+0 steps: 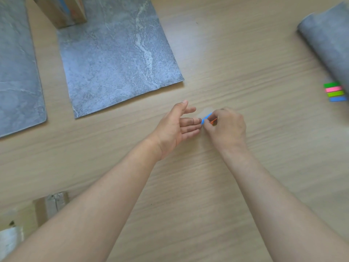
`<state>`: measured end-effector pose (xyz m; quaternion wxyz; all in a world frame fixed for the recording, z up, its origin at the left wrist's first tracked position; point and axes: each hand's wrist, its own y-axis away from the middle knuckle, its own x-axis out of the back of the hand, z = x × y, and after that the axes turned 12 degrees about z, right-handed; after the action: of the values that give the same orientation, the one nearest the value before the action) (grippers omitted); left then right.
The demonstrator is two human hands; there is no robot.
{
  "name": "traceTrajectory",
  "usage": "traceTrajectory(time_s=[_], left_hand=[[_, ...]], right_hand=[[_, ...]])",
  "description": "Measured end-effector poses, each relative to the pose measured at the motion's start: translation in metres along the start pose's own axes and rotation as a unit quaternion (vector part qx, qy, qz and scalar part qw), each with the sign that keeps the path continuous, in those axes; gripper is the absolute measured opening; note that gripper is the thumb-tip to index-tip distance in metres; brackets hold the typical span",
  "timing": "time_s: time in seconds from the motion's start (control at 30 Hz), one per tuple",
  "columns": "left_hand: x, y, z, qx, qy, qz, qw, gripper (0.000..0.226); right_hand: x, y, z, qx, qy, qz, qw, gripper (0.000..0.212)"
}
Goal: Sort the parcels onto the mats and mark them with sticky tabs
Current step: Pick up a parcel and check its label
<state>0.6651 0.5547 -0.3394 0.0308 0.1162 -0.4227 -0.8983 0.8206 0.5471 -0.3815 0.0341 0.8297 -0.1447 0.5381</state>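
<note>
My right hand (225, 125) pinches small sticky tabs (206, 118), a blue one with an orange one beside it, just above the wooden table. My left hand (176, 127) is held open next to it, palm up, fingertips almost touching the tabs. A grey marbled mat (117, 59) lies ahead of my hands, and a brown cardboard parcel (62, 10) with blue and orange print stands at its far left corner. A second grey mat (17, 72) lies at the left edge.
A pad of green, pink and blue sticky tabs (335, 92) lies at the right edge beside a rolled grey mat (328, 40). More parcels (51, 205), blurred, sit at the lower left behind my left forearm.
</note>
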Motion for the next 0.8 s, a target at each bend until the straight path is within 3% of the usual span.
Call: traceTrajectory(time_s=[0.4, 0.63, 0.8], left_hand=[[-0.015, 0.013, 0.009, 0.058, -0.032, -0.022, 0.998, 0.076], [-0.026, 0.020, 0.011, 0.059, -0.052, 0.001, 0.997, 0.078], [-0.027, 0.017, 0.007, 0.055, -0.046, 0.015, 0.997, 0.078]], right_hand=[[0.013, -0.018, 0.016, -0.132, -0.136, -0.048, 0.981, 0.007], [0.016, -0.024, 0.017, -0.253, -0.280, -0.053, 0.925, 0.008], [0.020, -0.027, 0.019, -0.305, -0.337, 0.019, 0.890, 0.013]])
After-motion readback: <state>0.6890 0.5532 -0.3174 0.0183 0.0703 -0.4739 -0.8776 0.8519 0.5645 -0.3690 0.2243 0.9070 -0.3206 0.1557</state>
